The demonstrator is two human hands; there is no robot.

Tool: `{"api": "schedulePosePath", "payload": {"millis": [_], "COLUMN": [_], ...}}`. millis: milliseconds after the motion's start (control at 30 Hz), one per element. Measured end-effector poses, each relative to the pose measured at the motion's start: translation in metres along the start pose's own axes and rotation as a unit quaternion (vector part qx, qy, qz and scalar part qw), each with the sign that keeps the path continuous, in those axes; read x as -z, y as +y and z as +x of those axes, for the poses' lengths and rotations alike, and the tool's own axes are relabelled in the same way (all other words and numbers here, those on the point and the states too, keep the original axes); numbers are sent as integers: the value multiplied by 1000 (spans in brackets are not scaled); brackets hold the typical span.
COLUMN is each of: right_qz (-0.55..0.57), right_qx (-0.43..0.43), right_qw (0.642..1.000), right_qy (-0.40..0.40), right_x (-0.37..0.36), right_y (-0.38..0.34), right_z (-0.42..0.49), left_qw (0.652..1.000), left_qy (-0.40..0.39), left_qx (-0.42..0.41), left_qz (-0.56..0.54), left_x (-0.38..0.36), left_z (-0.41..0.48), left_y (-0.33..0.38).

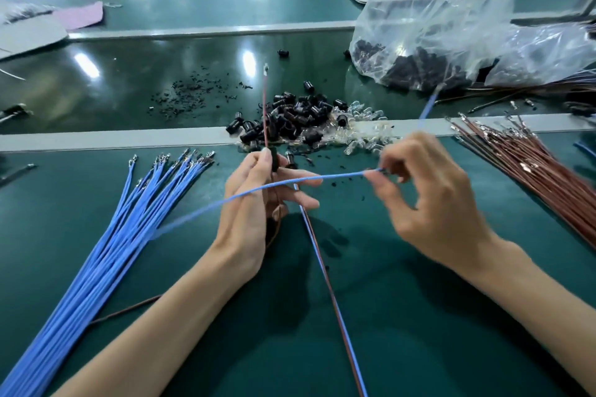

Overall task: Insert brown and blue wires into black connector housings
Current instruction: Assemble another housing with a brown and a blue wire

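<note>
Housing (274, 158): sitting upright in the left fingertips, above the mat (419, 316).
Left hand (254, 203): pinching the housing between thumb and forefinger; lower fingers stretching toward the right.
Brown wire (264, 106): standing up out of the housing, terminal pointing away.
Right hand (429, 200): pinching the blue wire (338, 175) between thumb and forefinger, other fingers curling loosely.
Blue wire: crossing the left hand, running back toward the blue bundle (122, 229) at left.
Brown bundle (532, 177): lying fanned at right.
Pile (300, 116): black housings lying beyond both hands, near the bag (451, 26).

Two hands (251, 203) (435, 203), one blue bundle (119, 235)
</note>
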State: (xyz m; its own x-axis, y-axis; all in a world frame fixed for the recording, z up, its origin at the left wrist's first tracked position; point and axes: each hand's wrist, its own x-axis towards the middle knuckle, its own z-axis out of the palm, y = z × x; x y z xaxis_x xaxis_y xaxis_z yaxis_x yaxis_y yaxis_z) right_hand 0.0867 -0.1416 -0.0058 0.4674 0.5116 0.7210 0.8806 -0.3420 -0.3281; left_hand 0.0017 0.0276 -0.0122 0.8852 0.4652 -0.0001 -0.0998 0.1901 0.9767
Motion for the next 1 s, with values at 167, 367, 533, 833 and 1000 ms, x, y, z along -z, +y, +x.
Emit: {"api": "schedulePosePath", "payload": {"millis": [167, 367, 533, 833, 1000], "right_qz": [-4, -5, -27, 170, 90], "right_qx": [-141, -284, -318, -131, 83], "right_qw": [987, 954, 940, 977, 978], "right_qy": [73, 97, 123, -1, -172], "right_x": [2, 1, 0, -3, -11], "right_y": [24, 29, 34, 21, 11], "right_z": [-5, -4, -3, -5, -14], "left_qw": [994, 994, 988, 971, 941], "left_qy": [-106, -105, -132, -180, -218], "left_qx": [17, -7, -12, -91, -143], "left_qz": [-2, -36, -76, 125, 214], "left_x": [4, 6, 11, 4, -4], "left_z": [-5, -3, -2, -11, -19], "left_y": [9, 7, 5, -2, -2]}}
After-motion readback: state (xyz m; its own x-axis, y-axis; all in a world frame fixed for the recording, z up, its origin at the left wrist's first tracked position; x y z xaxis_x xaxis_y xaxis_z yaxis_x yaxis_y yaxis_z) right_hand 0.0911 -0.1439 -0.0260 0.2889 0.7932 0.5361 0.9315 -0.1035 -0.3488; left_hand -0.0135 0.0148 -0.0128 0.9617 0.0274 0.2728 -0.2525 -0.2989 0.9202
